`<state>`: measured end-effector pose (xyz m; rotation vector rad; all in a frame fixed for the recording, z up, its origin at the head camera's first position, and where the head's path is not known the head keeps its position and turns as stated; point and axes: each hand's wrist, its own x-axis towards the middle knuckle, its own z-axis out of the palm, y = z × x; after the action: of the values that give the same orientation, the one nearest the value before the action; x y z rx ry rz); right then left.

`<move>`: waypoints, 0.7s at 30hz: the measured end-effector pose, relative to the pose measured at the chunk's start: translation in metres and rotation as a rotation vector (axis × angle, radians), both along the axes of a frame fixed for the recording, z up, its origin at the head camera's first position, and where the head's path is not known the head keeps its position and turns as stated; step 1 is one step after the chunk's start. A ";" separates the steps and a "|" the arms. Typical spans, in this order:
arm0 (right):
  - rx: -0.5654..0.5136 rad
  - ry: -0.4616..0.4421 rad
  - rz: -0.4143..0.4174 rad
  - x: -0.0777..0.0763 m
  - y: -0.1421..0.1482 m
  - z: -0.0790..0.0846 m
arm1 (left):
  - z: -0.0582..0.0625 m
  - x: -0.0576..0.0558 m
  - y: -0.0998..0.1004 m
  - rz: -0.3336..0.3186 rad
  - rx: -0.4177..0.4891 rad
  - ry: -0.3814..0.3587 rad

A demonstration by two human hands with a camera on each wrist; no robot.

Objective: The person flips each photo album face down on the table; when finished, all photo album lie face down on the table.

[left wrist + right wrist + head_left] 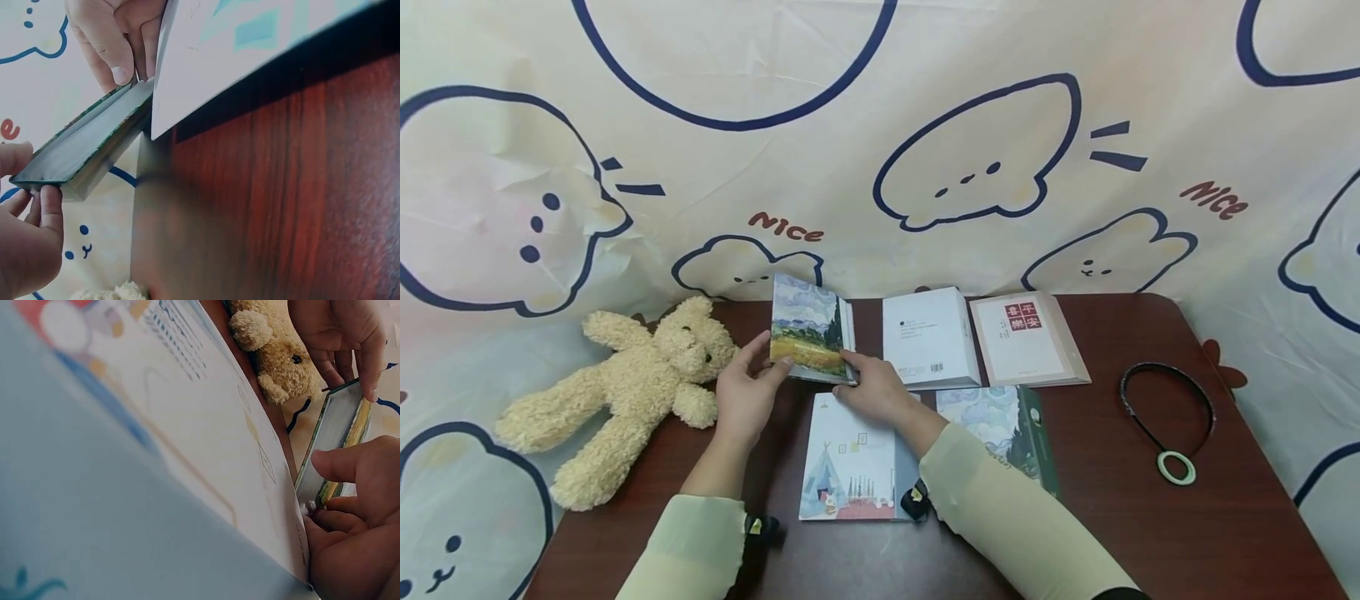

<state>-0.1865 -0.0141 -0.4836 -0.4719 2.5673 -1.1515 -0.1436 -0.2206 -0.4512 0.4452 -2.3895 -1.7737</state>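
Note:
A hardcover book (807,329) with a painted landscape on its front is held above the back part of the table, its bottom edge of pages (94,134) facing the wrist cameras. My left hand (747,392) grips its left side, thumb on the front cover and fingers behind. At the lower right corner my right hand (880,392) pinches the same book; in the right wrist view the thumb (340,464) lies near the page edge. Under the right hand is a pale book (848,467) with a tent drawing, partly covered by the wrist.
A white book (928,337) and a cream book with red characters (1022,337) lie at the back. Right of the tent book lies a green-edged painted one (985,417). A plush bear (640,392) leans at left; a black cord loop with a green ring (1176,467) lies right.

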 end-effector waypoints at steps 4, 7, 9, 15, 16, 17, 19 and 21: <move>-0.025 -0.010 0.004 0.000 -0.001 0.000 | 0.003 0.000 0.000 0.005 -0.038 -0.003; -0.047 -0.029 0.007 0.001 -0.001 0.000 | 0.006 0.001 0.001 0.000 -0.071 -0.003; -0.061 -0.039 0.011 0.001 -0.002 -0.001 | 0.007 0.002 0.001 -0.008 -0.090 0.002; -0.091 -0.048 0.023 -0.001 -0.002 -0.003 | 0.012 0.003 0.001 -0.015 -0.124 0.019; -0.097 -0.050 0.024 -0.001 -0.003 -0.003 | 0.012 0.003 0.001 -0.013 -0.130 0.019; -0.102 -0.051 0.023 -0.002 -0.003 -0.003 | 0.012 0.003 0.001 -0.011 -0.135 0.022; -0.107 -0.056 0.023 -0.002 -0.004 -0.003 | 0.013 0.003 0.001 -0.009 -0.145 0.034; -0.116 -0.065 0.023 -0.002 -0.006 -0.001 | 0.013 0.003 0.001 -0.007 -0.155 0.048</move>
<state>-0.1886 -0.0198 -0.4846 -0.4808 2.4432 -1.2916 -0.1406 -0.2195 -0.4380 0.3711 -2.4741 -1.5672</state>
